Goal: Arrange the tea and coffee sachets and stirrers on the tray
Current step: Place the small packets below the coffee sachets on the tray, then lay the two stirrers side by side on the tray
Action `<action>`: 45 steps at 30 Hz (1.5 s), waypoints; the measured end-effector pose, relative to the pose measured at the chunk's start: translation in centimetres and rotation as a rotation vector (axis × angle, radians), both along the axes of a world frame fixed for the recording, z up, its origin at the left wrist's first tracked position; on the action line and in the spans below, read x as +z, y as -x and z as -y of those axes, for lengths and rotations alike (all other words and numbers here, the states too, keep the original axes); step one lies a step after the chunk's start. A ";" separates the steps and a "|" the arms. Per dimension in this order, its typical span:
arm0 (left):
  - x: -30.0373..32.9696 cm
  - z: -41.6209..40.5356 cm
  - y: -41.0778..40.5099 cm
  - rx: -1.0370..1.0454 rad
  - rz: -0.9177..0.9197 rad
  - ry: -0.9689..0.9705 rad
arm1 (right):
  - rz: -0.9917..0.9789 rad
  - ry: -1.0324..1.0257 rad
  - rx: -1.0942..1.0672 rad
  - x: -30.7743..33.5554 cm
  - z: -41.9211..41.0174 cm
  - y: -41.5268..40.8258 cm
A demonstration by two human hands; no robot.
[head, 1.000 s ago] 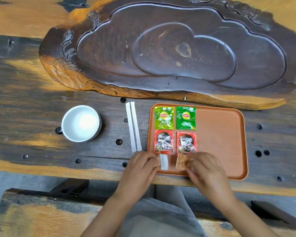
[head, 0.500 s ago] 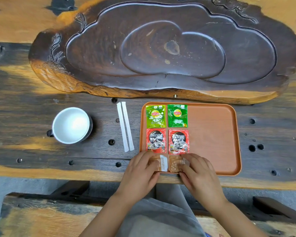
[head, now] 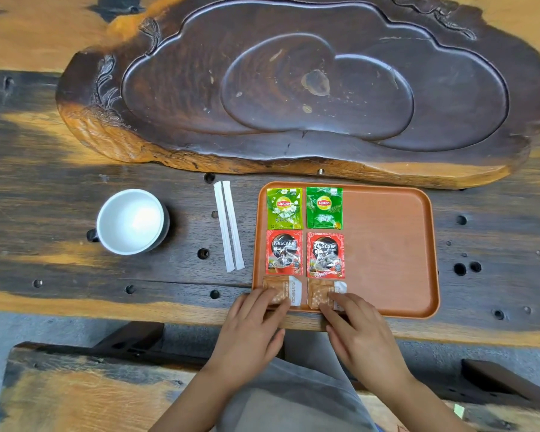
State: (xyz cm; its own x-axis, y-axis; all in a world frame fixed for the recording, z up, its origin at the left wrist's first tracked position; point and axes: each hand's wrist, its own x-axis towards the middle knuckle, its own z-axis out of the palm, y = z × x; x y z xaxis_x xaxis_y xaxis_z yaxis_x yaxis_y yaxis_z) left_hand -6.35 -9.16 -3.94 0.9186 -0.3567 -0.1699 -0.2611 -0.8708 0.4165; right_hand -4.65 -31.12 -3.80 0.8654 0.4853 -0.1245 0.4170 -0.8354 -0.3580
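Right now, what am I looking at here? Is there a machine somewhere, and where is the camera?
No machine here: a person works with two bare hands. One wide-angle camera on the person's head looks down at a dark wooden table. On it lies an orange tray holding two green Lipton tea sachets, two red Nescafe coffee sachets below them, and two brownish sachets in the nearest row. The left hand presses its fingertips on the left brownish sachet; the right hand does the same on the right brownish sachet. Nothing is lifted. Two white wrapped stirrers lie on the table left of the tray, beside a white cup. Behind is a big carved wooden tea board.
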 end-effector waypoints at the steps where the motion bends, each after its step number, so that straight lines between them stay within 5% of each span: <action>1: -0.1 -0.1 0.1 -0.002 0.002 0.000 | -0.007 -0.005 0.002 0.0 0.1 0.0; 11: 0.8 -0.7 0.0 0.054 -0.014 0.090 | -0.045 -0.070 -0.001 0.9 0.3 -1.1; 20: 2.1 -4.1 -6.8 0.792 0.096 0.158 | 0.054 -0.194 -0.057 2.2 -9.9 -8.3; 29: -0.5 -5.1 -10.6 0.829 -0.014 -0.016 | -0.025 0.131 -0.118 0.9 -17.4 -13.1; 45: -0.9 -5.8 -11.3 0.905 -0.077 0.075 | -0.018 0.317 -0.202 0.0 -19.2 -14.4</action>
